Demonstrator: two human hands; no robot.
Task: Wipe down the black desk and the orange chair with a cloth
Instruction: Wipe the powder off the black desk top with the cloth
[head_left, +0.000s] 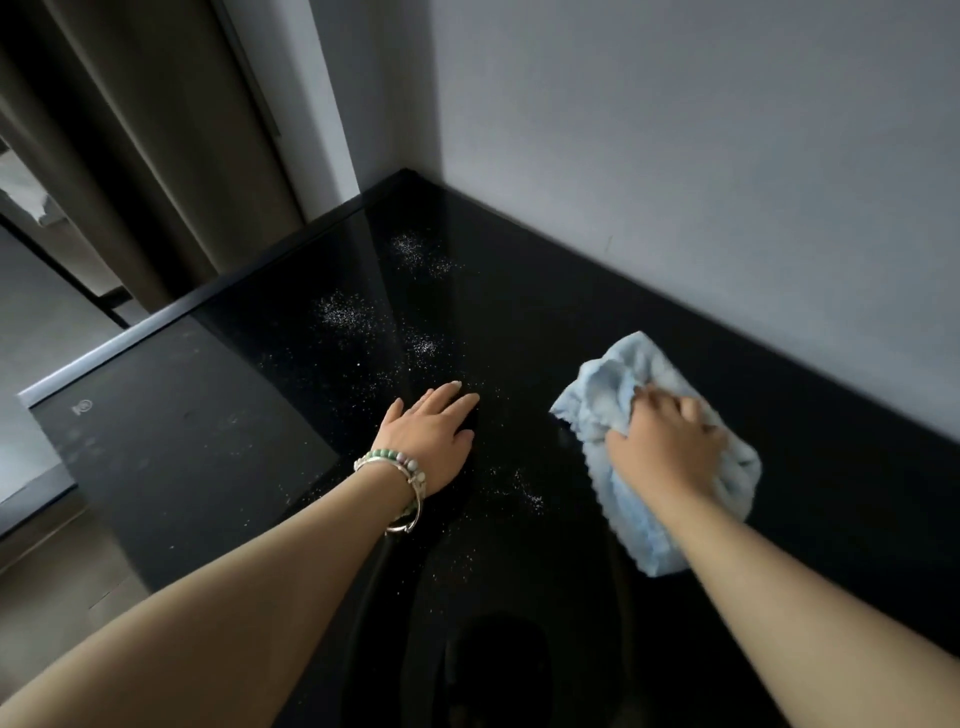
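Black desk (571, 312) speckled white — grey walls (675, 130), left hand (431, 436) flat, right hand (665, 441) gripping blue cloth (623, 374)

Dim, low-contrast shot. The brightest area is on the left, past the curtain (156, 156) and beyond the desk (519, 312) left edge. The wall (727, 156) is flat grey, darkest by the desk's far corner and lighter twd upper right. Desk top is glossy: a faint refl. streak runs from far corner twd near edge, white specks (343, 312) glint near the far-left edge, and a dark blob of refl. sits at the near edge. Small dark shadow under the left hand (431, 431). The right hand (665, 441) & cloth (623, 374) are slightly smeared w/ motion blur. Wide-angle lens bows the desk's left edge and stretches forearms at the bottom corners. Overall soft, w/ compression mush in the blacks.
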